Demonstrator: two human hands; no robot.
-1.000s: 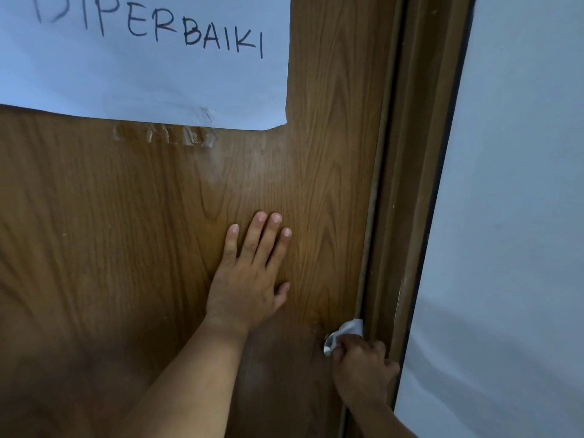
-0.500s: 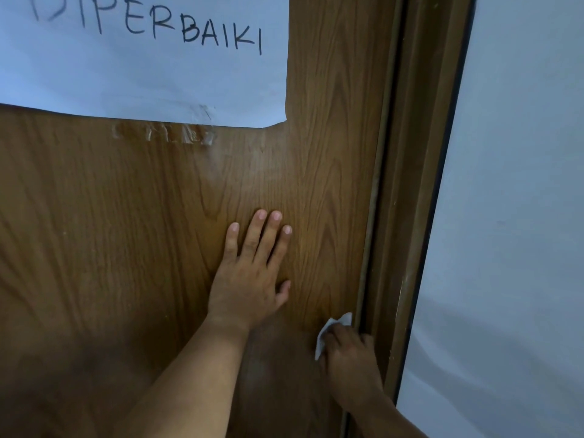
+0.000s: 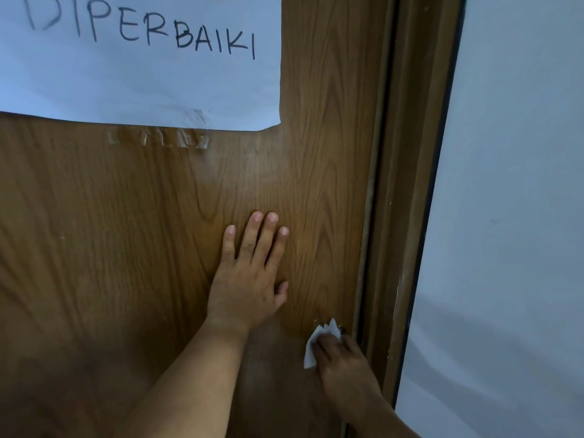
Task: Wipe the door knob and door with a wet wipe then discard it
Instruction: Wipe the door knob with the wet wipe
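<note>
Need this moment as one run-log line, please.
step: wiping door | left hand: flat on door | right hand: pressing wet wipe near door edge | knob: not visible | discard: pending

Door point(image 3: 132, 248) face is bare wood left of & above the left hand point(image 3: 246, 289). Paper sign point(image 3: 142, 77) w/ tape strip point(image 3: 158, 139) caps the top. Right hand point(image 3: 344, 361) w/ wet wipe point(image 3: 311, 352) sits tight beside the door frame point(image 3: 407, 216); little room there.
</note>
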